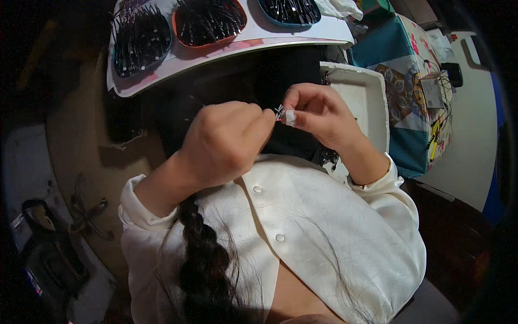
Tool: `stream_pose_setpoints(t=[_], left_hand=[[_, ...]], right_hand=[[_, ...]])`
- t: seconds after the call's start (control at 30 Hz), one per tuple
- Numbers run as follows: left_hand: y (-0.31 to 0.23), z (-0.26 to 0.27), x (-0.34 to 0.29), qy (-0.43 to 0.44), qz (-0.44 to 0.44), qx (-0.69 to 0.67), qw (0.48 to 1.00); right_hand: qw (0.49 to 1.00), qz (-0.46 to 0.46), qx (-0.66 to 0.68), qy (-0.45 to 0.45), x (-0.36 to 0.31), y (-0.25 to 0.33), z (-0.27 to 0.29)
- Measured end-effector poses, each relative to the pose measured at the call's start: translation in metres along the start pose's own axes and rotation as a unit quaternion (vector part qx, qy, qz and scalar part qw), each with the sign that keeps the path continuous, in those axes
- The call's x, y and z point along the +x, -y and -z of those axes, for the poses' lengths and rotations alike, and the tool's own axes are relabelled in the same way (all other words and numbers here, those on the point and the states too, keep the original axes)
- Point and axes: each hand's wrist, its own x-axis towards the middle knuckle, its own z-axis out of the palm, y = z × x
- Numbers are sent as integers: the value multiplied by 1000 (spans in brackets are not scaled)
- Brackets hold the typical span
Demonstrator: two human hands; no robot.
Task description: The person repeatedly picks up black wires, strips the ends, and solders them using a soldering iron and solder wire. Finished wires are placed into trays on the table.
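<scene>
My left hand (224,137) is closed with its back toward me, its fingertips at a small bunch of thin wire ends (279,112). The wire ends show white and pinkish-red between my hands. My right hand (329,116) pinches at the other side of the same bunch with thumb and index finger. A white patch (290,117), perhaps tape, sits at the right thumb's tip. What lies inside my left fist is hidden. Both hands are above a dark cloth (288,143) over my lap.
On the white table (253,42) ahead stand a dark basket (171,46), a red basket (174,26) and a blue basket (286,25), holding black cables with silvery connectors. A white foam box (372,97) stands right, beside a patterned cloth-covered surface (380,54) with wires.
</scene>
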Motion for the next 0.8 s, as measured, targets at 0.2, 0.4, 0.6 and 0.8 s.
stream_pose_setpoints(t=[0.2, 0.4, 0.6, 0.8], left_hand=[[-1, -10, -2, -106, 53, -86, 989], [-4, -14, -6, -116, 207, -264, 935], [-3, -18, -8, -93, 174, -254, 947], [-7, -25, -8, -123, 5, -42, 992]], right_hand=[[996, -2, -57, -66, -14, -8, -4], [695, 432, -570, -73, -11, 7, -6], [787, 326, -522, -43, -8, 6, -6], [929, -227, 293, -11, -17, -7, -9]])
